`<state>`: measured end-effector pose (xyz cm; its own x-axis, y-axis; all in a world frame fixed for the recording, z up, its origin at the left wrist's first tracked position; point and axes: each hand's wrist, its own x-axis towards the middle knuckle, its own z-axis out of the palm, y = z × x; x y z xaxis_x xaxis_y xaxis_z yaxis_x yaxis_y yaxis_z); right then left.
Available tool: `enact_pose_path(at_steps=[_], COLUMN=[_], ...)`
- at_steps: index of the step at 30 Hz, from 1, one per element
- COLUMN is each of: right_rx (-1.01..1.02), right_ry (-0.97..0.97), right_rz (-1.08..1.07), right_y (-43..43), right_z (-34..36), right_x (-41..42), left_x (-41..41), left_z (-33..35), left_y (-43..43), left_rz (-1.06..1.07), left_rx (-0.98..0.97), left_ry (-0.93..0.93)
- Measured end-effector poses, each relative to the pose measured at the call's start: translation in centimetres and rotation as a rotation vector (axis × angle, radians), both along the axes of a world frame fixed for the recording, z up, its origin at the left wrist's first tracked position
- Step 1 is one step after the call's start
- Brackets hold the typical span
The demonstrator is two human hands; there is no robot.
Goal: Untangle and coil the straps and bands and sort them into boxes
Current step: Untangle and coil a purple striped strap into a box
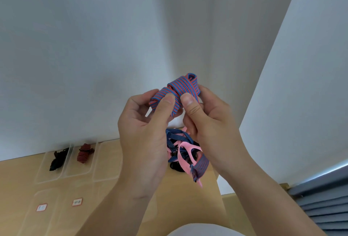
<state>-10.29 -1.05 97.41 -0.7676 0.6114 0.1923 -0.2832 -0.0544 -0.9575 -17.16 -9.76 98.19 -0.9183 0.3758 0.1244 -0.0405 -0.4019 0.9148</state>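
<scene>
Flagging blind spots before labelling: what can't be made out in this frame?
Head view:
- Two labels: print too small and blurred to read.
- Tangled pile: partly behind the left hand and right hand; band count unclear.
- Striped band held up: how its turns run is hidden under both thumbs.
- Third clear box: right part behind the left wrist.

The 2 forearms [116, 207] rise from below and converge on the red-and-blue striped strap [180, 87]. The left hand [145, 122] pinches the strap's left side, thumb on its near face, fingers curled behind. The right hand [211, 121] grips its right side, thumb pressed just beside the left thumb.
</scene>
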Motion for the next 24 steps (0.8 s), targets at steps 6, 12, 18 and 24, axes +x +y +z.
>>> enact_pose_path(at_steps=[6, 12, 18, 24], right_rx=[0.004, 0.060, 0.145, 0.297], right_ry=[0.026, 0.058, -0.039, -0.099], right_rz=[0.051, 0.068, 0.070, 0.023], right_y=[0.5, 0.6, 0.6, 0.6], right_z=[-0.3, -0.7, -0.3, -0.2], right_x=[0.3, 0.7, 1.3, 1.0], left_x=[-0.9, -1.4, -1.7, -1.5], left_z=[0.7, 0.9, 1.0, 1.6], left_y=[-0.7, -1.7, -1.8, -1.6], left_rz=[-0.170, -0.358, -0.360, -0.393], left_rx=[0.053, -0.069, -0.435, -0.681], left_ry=[-0.017, 0.011, 0.171, 0.269])
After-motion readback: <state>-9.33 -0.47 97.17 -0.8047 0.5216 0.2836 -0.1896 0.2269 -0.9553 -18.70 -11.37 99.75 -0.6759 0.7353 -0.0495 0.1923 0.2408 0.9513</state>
